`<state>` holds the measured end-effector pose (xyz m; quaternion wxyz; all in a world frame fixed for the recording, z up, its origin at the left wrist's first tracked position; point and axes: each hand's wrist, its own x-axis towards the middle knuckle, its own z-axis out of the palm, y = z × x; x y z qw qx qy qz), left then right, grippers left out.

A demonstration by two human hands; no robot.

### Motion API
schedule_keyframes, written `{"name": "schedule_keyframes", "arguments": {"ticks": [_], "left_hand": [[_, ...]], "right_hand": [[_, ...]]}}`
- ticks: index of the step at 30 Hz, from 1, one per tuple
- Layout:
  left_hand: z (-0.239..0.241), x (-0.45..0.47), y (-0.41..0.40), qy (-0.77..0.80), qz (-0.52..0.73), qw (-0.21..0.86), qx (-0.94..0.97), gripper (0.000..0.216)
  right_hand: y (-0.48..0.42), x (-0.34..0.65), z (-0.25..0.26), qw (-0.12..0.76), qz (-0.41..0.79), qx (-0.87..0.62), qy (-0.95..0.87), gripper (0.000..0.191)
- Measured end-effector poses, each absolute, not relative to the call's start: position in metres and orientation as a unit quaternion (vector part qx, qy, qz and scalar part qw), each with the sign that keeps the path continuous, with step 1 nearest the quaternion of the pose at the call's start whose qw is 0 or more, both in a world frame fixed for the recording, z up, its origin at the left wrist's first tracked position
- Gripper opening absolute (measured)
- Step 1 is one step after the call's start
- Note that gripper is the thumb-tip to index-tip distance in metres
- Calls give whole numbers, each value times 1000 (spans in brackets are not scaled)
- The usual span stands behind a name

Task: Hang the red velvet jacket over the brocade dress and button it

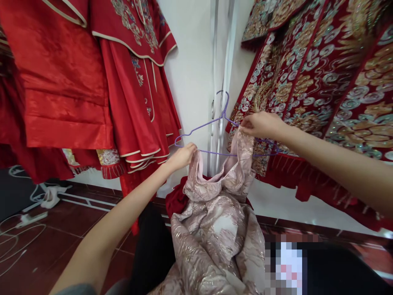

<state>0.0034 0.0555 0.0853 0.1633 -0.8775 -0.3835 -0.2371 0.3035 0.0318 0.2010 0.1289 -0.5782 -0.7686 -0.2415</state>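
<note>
A pale pink brocade dress with metallic thread hangs down over my lap, its neckline toward the wall. My left hand is closed on its left shoulder strap, close to the lower bar of a purple wire hanger. Higher up, my right hand pinches the top of the right strap against the hanger's sloping arm. The hanger's right side passes at the dress's right strap, while its left end sticks out beyond my left hand. The hook points up in front of a white metal upright.
Red garments hang at the left, and heavily embroidered red ones at the right. A white metal upright stands between them. White shoes, a power strip and loose cables lie on the tiled floor. A blurred patch covers the lower right.
</note>
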Motion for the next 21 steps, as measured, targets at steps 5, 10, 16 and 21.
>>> {"name": "schedule_keyframes", "arguments": {"ticks": [5,10,16,21], "left_hand": [[84,-19,61,-360,-327,138,-863,26],[68,-57,65,-452,-334,141,-815,27],[68,-90,77,-593,-282,178,-733,29],[87,-78,81,-616,-237,231,-715,34]], "right_hand": [[37,303,190,107,-251,-568,-776,37],[43,319,186,142,-249,-557,-780,35],[48,329,185,157,-247,-557,-778,38],[50,329,186,158,-232,-561,-778,38]]}}
